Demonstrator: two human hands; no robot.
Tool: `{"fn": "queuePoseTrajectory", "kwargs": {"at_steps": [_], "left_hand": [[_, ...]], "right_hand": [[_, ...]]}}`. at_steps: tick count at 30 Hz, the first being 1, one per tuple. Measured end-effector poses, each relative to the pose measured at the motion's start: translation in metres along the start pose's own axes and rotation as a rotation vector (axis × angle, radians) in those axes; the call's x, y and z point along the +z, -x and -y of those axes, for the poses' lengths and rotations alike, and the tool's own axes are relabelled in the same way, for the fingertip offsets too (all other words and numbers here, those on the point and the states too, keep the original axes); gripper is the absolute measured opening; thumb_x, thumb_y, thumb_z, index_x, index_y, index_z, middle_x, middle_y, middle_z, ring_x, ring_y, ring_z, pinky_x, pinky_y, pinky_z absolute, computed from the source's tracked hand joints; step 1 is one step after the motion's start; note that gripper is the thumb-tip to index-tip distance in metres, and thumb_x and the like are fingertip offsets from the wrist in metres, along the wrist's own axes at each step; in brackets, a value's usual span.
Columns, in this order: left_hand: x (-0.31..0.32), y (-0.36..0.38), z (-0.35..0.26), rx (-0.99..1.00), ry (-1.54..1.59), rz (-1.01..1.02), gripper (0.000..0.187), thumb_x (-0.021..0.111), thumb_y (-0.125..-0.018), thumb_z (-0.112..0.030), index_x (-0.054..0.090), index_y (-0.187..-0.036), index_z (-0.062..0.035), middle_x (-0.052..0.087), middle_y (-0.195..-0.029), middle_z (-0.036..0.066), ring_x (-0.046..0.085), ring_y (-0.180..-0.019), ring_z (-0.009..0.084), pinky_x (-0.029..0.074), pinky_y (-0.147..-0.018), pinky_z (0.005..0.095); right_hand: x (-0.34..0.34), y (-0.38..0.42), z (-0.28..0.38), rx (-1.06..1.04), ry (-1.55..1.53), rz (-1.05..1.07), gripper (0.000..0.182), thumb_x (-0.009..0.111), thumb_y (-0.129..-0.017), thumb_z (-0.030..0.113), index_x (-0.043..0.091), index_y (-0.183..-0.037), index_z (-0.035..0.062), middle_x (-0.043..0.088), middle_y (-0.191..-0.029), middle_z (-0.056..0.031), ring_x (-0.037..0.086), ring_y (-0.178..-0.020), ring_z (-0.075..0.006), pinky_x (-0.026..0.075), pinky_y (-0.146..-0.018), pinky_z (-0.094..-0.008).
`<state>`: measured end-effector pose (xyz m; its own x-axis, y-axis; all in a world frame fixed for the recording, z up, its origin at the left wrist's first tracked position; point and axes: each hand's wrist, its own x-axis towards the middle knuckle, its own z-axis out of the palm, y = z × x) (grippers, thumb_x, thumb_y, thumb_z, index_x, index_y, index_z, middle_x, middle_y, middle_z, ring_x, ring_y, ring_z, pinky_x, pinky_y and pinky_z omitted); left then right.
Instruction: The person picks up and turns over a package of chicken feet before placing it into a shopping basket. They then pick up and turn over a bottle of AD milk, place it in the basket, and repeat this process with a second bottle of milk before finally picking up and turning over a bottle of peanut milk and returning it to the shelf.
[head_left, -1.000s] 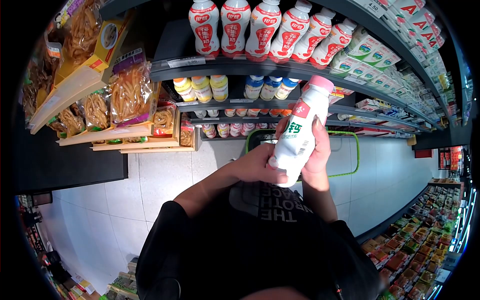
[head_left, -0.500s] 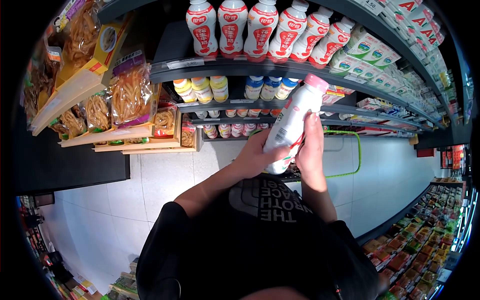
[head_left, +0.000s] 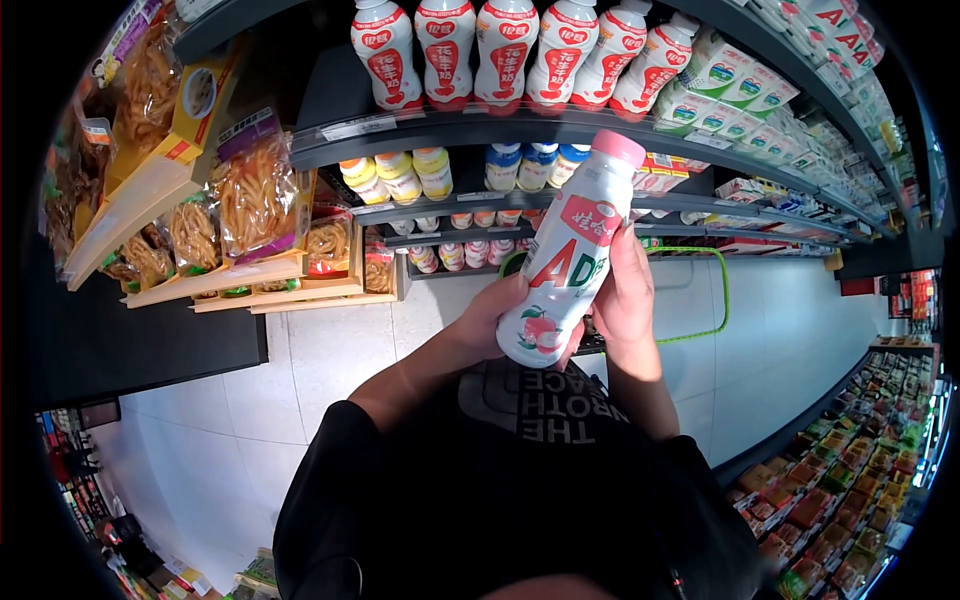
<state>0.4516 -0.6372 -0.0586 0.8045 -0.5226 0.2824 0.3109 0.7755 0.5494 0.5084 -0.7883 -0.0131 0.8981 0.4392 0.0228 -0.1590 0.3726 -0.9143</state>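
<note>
Left hand (head_left: 488, 315) and right hand (head_left: 632, 305), fingers curled round bottle (head_left: 570, 262), partly block basket (head_left: 726, 286), rim showing at bottle's 4 o'clock; snack packs (head_left: 258, 195) at 9.

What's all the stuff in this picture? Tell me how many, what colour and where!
Held bottle: one, white with pink cap, middle
Shelves: several, dark grey, ahead
Red-labelled bottles: six, white and red, upper shelf
Yellow-labelled bottles: three, yellow and white, next shelf down
Blue-capped bottles: three visible, blue and white, same shelf
Small bottles: several, pink and white, lower down
Cartons: many, white and green, upper right
Snack bags: several, clear with brown food, left
Wooden trays: several, pale brown, under bags
Basket: one, green rim, beyond bottle
Floor: one, pale, below
Shirt: one, black, bottom middle
Left hand: one, bare, on bottle
Right hand: one, bare, on bottle
</note>
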Motion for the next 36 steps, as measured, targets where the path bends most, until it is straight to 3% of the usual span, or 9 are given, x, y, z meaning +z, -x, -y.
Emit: {"fn": "queuePoseTrajectory", "kwargs": {"at_steps": [4, 9, 10, 15, 18, 23, 24, 32, 36], "left_hand": [[0.001, 0.000, 0.001, -0.008, 0.018, -0.022, 0.072, 0.040, -0.094, -0.062, 0.050, -0.121, 0.0034, 0.064, -0.086, 0.020, 0.064, -0.069, 0.0264, 0.051, -0.062, 0.0346], [-0.001, -0.001, 0.001, -0.009, 0.032, -0.005, 0.072, 0.040, -0.093, -0.062, 0.050, -0.121, 0.0032, 0.064, -0.087, 0.021, 0.064, -0.069, 0.0265, 0.051, -0.062, 0.0342], [-0.001, -0.001, 0.001, -0.009, 0.035, -0.004, 0.072, 0.040, -0.093, -0.062, 0.050, -0.121, 0.0032, 0.064, -0.087, 0.021, 0.065, -0.069, 0.0265, 0.051, -0.061, 0.0341], [-0.009, 0.001, 0.003, -0.036, 0.056, -0.040, 0.072, 0.044, -0.092, -0.062, 0.050, -0.120, 0.0034, 0.065, -0.088, 0.020, 0.066, -0.070, 0.0264, 0.054, -0.063, 0.0345], [-0.005, 0.004, 0.001, -0.082, -0.031, -0.129, 0.074, 0.045, -0.090, -0.063, 0.051, -0.119, 0.0043, 0.065, -0.087, 0.018, 0.066, -0.069, 0.0256, 0.054, -0.061, 0.0337], [-0.006, 0.001, -0.004, -0.160, -0.147, -0.209, 0.052, 0.048, -0.090, -0.039, 0.053, -0.115, 0.0057, 0.065, -0.086, 0.018, 0.067, -0.071, 0.0254, 0.054, -0.062, 0.0340], [-0.008, 0.002, -0.006, -0.173, -0.122, -0.161, 0.065, 0.058, -0.089, -0.051, 0.055, -0.119, 0.0074, 0.067, -0.091, 0.016, 0.068, -0.077, 0.0208, 0.056, -0.066, 0.0328], [0.005, -0.013, -0.018, -0.148, -0.153, -0.213, 0.063, 0.063, -0.087, -0.033, 0.045, -0.134, 0.0031, 0.061, -0.114, 0.015, 0.065, -0.094, 0.0198, 0.053, -0.081, 0.0324], [-0.014, -0.031, -0.018, -0.009, -0.206, -0.255, 0.053, 0.056, -0.094, -0.028, 0.041, -0.138, -0.0026, 0.058, -0.120, 0.013, 0.065, -0.094, 0.0224, 0.054, -0.069, 0.0319]], "right_hand": [[0.000, 0.000, -0.001, 0.000, -0.027, 0.002, 0.055, 0.041, -0.102, 0.045, 0.048, -0.131, -0.0014, 0.060, -0.123, -0.0138, 0.060, -0.109, -0.0213, 0.047, -0.095, -0.0351], [0.013, -0.001, 0.005, -0.026, -0.026, -0.034, 0.046, 0.043, -0.102, 0.044, 0.052, -0.119, 0.0032, 0.059, -0.081, 0.0003, 0.046, -0.054, -0.0023, 0.033, -0.043, -0.0172], [0.014, -0.001, 0.004, -0.026, -0.024, -0.047, 0.045, 0.043, -0.102, 0.044, 0.052, -0.119, 0.0033, 0.059, -0.081, 0.0006, 0.046, -0.053, -0.0021, 0.032, -0.042, -0.0172], [0.002, -0.005, 0.003, -0.027, 0.033, 0.007, 0.044, 0.043, -0.103, 0.038, 0.051, -0.125, 0.0010, 0.062, -0.096, -0.0024, 0.056, -0.075, -0.0063, 0.045, -0.063, -0.0208], [-0.009, -0.004, 0.004, -0.071, 0.057, 0.074, 0.047, 0.048, -0.102, 0.032, 0.046, -0.134, -0.0023, 0.059, -0.122, -0.0070, 0.054, -0.112, -0.0127, 0.041, -0.097, -0.0296], [-0.026, -0.002, 0.013, -0.116, 0.195, 0.092, 0.048, 0.063, -0.092, 0.020, 0.048, -0.133, -0.0009, 0.059, -0.121, -0.0056, 0.055, -0.110, -0.0127, 0.042, -0.096, -0.0304], [-0.030, -0.001, 0.017, -0.097, 0.216, 0.123, 0.049, 0.064, -0.091, 0.017, 0.047, -0.133, -0.0004, 0.059, -0.121, -0.0051, 0.055, -0.109, -0.0125, 0.043, -0.095, -0.0302], [-0.034, 0.001, 0.050, -0.173, 0.305, 0.219, 0.056, 0.079, -0.077, 0.008, 0.053, -0.126, -0.0012, 0.063, -0.116, -0.0074, 0.060, -0.106, -0.0155, 0.046, -0.094, -0.0319], [-0.017, -0.001, 0.089, -0.377, 0.547, 0.140, 0.056, 0.084, -0.071, 0.009, 0.056, -0.119, -0.0020, 0.066, -0.108, -0.0082, 0.063, -0.099, -0.0161, 0.049, -0.089, -0.0322]]}}
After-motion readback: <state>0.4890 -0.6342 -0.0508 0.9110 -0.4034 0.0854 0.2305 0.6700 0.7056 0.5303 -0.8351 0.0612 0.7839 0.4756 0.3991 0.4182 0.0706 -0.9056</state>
